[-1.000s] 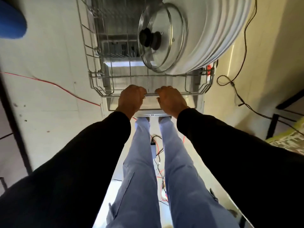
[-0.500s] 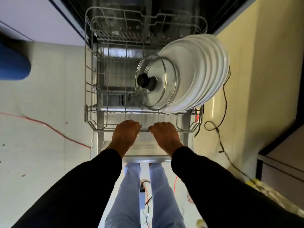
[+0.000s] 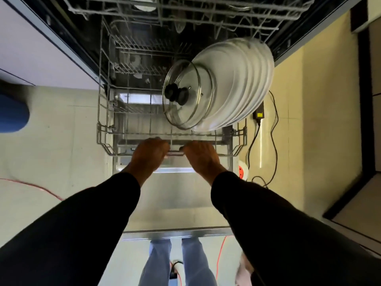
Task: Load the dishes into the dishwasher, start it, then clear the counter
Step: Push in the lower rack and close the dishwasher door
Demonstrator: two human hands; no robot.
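Note:
The lower wire rack of the open dishwasher stands over the lowered steel door. Several white plates stand on edge at the rack's right side. A glass pot lid with a black knob leans against them. My left hand and my right hand both grip the rack's front rail, side by side, fingers curled over it. The upper rack shows at the top, inside the dark tub.
A blue object lies on the floor at the left. Black cables and a power adapter lie on the floor right of the door. A red cord runs across the left floor. Dark furniture stands at the right.
The rack with plates and lid has slid farther into the tub, both hands still on its front rail. More of the lowered door now shows in front of the rack.

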